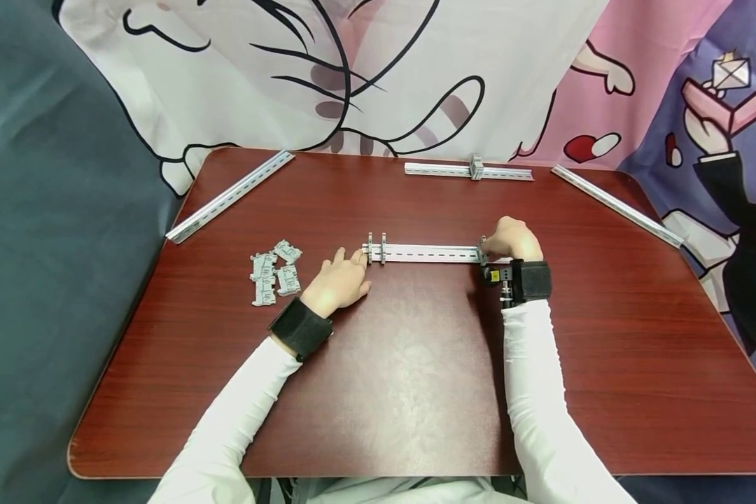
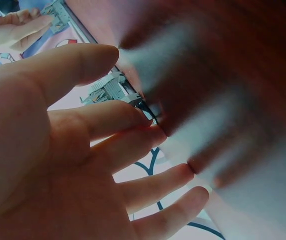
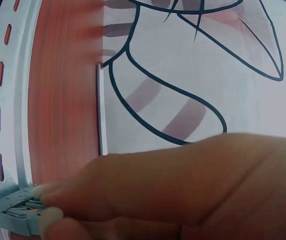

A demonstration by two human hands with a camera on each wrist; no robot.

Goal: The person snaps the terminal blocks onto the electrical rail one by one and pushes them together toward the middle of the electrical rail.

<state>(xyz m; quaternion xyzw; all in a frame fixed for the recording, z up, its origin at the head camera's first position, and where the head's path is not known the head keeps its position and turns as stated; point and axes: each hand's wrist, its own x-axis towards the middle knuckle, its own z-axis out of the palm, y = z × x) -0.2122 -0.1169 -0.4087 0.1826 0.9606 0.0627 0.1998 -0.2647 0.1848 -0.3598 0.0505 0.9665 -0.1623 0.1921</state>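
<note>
A slotted metal DIN rail point(image 1: 428, 253) lies crosswise on the table in front of the person. Two grey plastic clips point(image 1: 383, 248) stand on it near its left end. The left hand point(image 1: 338, 281) has its fingers extended, with the fingertips right at that end, beside the outer clip; the left wrist view shows the spread fingers point(image 2: 155, 187). At the rail's right end, the right hand point(image 1: 513, 239) pinches another grey clip point(image 3: 17, 212) between thumb and finger. That clip sits across the rail in the right wrist view; its underside is hidden.
Several loose grey clips point(image 1: 264, 278) lie left of the left hand. Other rails lie slanted at the left point(image 1: 229, 197) and right point(image 1: 617, 206) table edges. A back rail point(image 1: 435, 170) bears one clip point(image 1: 476, 168). A printed cloth point(image 1: 227, 84) hangs behind the table.
</note>
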